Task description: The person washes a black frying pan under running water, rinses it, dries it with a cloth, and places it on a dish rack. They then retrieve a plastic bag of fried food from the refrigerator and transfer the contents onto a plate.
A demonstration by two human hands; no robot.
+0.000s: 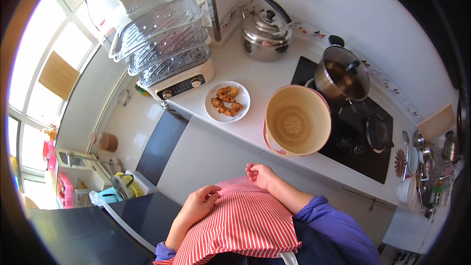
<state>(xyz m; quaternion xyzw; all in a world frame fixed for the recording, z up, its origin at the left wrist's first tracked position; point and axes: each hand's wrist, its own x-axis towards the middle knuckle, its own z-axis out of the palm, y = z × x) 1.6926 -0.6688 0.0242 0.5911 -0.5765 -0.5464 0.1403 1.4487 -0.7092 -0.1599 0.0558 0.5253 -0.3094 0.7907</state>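
My left hand [201, 199] rests at the left side of the red-and-white striped apron [243, 224], fingers curled and nothing seen in it. My right hand [259, 176], palm turned up with loosely bent fingers, is by the apron's upper edge. Ahead of it, a cream plastic colander [293, 123] in a pink outer bowl stands at the counter's front edge, partly over the black gas hob. A white plate [210, 109] with several pieces of fried food [225, 109] lies to its left. Behind the colander is a steel pot [325, 77] with a glass lid.
A steel kettle [267, 40] stands against the wall. The tiered steamer [184, 84] with clear trays is at the counter's left end. A hob burner [377, 132] lies to the right, near a wooden board [438, 121] and crowded utensils. Drawer handles run along the counter's front.
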